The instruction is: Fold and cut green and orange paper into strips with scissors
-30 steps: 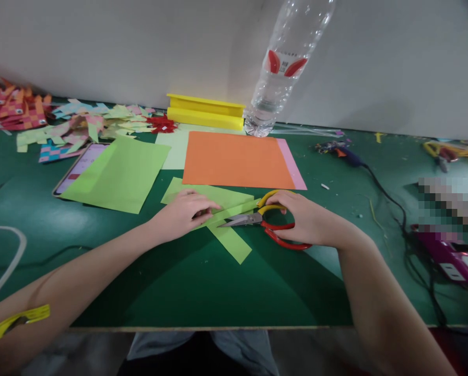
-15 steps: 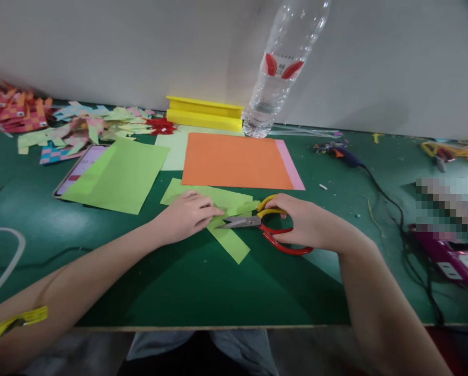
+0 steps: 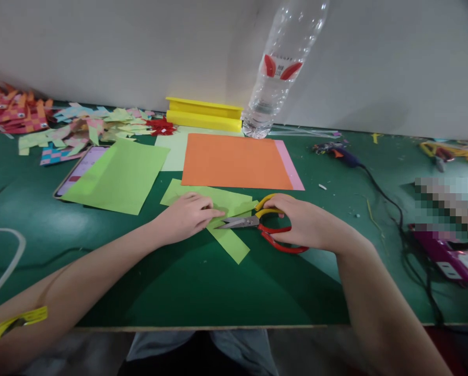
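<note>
My right hand (image 3: 302,222) grips the red and yellow handles of a pair of scissors (image 3: 257,223), whose blades point left into a light green paper piece (image 3: 218,201) on the green table (image 3: 202,282). My left hand (image 3: 187,214) rests on that paper with its fingers curled, pinching the strip right at the blade tips. A cut green strip (image 3: 232,245) lies just below the blades.
An orange sheet (image 3: 234,161) over a pink one lies behind my hands, a larger green sheet (image 3: 118,175) covers a phone at left. A clear bottle (image 3: 277,73) and yellow holder (image 3: 205,113) stand at the wall. Paper scraps (image 3: 81,128) lie far left, a cabled glue gun (image 3: 341,154) right.
The scissors have slid a little leftward along the green paper toward my left fingers. My left hand has stayed on the paper.
</note>
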`<control>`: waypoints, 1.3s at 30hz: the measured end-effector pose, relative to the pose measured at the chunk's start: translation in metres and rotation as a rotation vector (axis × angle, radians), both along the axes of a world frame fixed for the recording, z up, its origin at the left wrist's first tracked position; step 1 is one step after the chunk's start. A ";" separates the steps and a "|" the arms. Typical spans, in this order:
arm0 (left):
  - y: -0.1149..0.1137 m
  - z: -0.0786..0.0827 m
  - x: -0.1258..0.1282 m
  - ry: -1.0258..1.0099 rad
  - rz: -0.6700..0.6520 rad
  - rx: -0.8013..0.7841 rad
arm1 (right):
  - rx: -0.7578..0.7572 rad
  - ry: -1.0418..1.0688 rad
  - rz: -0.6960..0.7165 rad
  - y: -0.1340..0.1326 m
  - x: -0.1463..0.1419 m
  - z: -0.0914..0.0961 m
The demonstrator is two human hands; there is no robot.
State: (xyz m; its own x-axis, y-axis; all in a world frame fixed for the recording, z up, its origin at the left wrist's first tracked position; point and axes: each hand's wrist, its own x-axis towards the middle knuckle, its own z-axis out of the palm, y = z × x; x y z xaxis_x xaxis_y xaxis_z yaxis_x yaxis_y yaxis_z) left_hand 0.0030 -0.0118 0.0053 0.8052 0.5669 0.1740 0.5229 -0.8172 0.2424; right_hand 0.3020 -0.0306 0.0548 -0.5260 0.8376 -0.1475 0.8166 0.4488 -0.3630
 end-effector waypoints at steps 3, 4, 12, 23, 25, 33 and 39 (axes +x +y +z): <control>0.000 0.001 0.000 0.007 -0.019 0.020 | -0.001 0.012 0.010 0.001 -0.002 0.000; 0.000 0.002 0.000 0.003 -0.023 0.023 | -0.001 0.021 0.015 0.001 -0.002 0.000; 0.003 0.000 -0.001 0.008 -0.046 0.012 | 0.016 0.068 0.068 0.006 -0.001 -0.005; 0.006 -0.006 -0.003 0.036 -0.029 -0.005 | 0.059 0.058 0.103 0.009 -0.001 -0.007; 0.005 -0.005 -0.003 0.036 -0.028 0.001 | 0.038 0.073 0.101 0.010 0.001 -0.007; 0.006 -0.005 -0.003 0.006 -0.022 -0.035 | 0.024 0.091 0.069 0.011 0.001 -0.008; 0.007 -0.009 -0.004 0.036 -0.029 0.010 | 0.012 0.074 0.080 0.010 -0.002 -0.011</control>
